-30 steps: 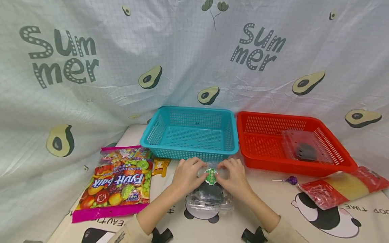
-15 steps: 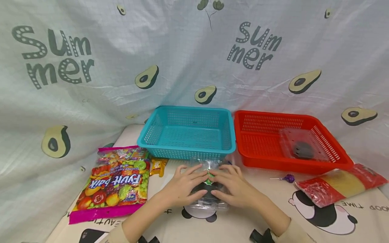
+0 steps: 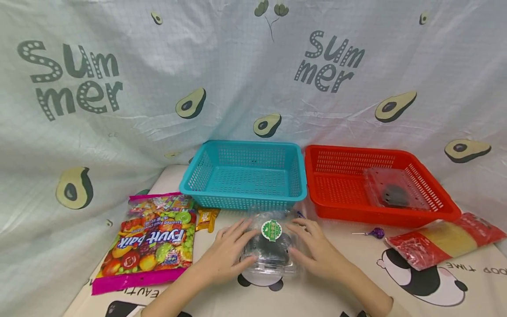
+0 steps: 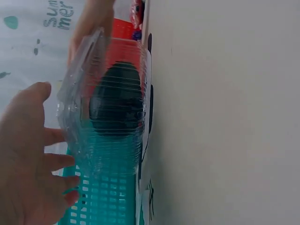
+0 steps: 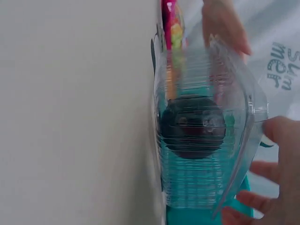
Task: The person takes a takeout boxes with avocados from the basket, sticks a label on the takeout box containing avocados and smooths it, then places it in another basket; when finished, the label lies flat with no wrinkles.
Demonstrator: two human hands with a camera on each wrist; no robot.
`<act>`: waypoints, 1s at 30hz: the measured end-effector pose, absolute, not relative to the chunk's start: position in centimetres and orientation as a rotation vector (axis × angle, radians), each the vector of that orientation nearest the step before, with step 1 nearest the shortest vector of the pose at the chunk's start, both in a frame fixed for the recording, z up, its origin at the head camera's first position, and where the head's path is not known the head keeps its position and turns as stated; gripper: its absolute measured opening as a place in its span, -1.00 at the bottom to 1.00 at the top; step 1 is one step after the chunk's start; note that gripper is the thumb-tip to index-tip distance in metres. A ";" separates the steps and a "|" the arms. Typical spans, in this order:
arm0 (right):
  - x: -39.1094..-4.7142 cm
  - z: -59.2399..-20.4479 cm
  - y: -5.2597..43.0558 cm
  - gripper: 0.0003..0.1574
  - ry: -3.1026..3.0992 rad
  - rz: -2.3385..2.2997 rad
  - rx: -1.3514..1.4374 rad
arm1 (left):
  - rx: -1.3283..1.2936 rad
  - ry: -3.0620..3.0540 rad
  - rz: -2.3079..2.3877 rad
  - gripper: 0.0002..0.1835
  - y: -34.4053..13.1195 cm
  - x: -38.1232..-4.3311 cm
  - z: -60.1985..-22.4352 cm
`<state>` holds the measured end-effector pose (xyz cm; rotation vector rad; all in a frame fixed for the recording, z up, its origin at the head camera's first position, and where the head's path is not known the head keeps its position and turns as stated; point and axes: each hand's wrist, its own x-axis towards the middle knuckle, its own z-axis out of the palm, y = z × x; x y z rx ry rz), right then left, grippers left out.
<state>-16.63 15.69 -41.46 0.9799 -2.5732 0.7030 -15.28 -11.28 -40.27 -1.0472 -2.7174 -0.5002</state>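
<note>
A clear plastic clamshell box [image 3: 277, 264] stands on the table in front of the teal basket. On its lid is a round green-and-white sticker [image 3: 271, 230], and a dark rounded thing [image 5: 193, 126] lies inside; its kind cannot be told. My left hand [image 3: 223, 257] is at the box's left side, fingers extended and spread, fingertips close to the lid's edge. On the other side my right hand [image 3: 322, 255] is spread likewise, its thumb at the lid's edge in the right wrist view. Neither hand grips the box.
The teal basket [image 3: 243, 200] and red basket [image 3: 380, 215] stand behind; the red one holds a similar clear box [image 3: 396, 193]. At left lie a fruit candy bag [image 3: 148, 242] and an orange packet [image 3: 207, 219]. At right are a lollipop [image 3: 377, 232] and a noodle-like pack [image 3: 447, 242].
My thumbs were at the sticker, then both hands lay across the lid with fingertips meeting over it. Now the hands have parted to either side and the sticker shows in full.
</note>
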 end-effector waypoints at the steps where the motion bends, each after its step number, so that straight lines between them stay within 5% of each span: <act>1: -16.4 -41.6 15.8 -0.37 -2.600 0.747 0.942 | -1.024 -2.766 -0.561 -0.33 -11.5 -14.9 -40.4; 7: -14.9 -41.8 15.9 -0.36 -2.637 0.909 0.896 | -0.964 -2.940 -0.766 -0.20 -11.4 -12.5 -40.3; 19: -11.5 -36.5 13.5 -0.28 -2.498 0.784 0.916 | -0.863 -2.772 -0.853 -0.33 -13.0 -9.3 -34.9; 30: -18.8 -31.3 8.7 -0.32 -2.328 0.909 0.947 | -0.656 -2.522 -0.895 -0.50 -15.7 -15.6 -29.8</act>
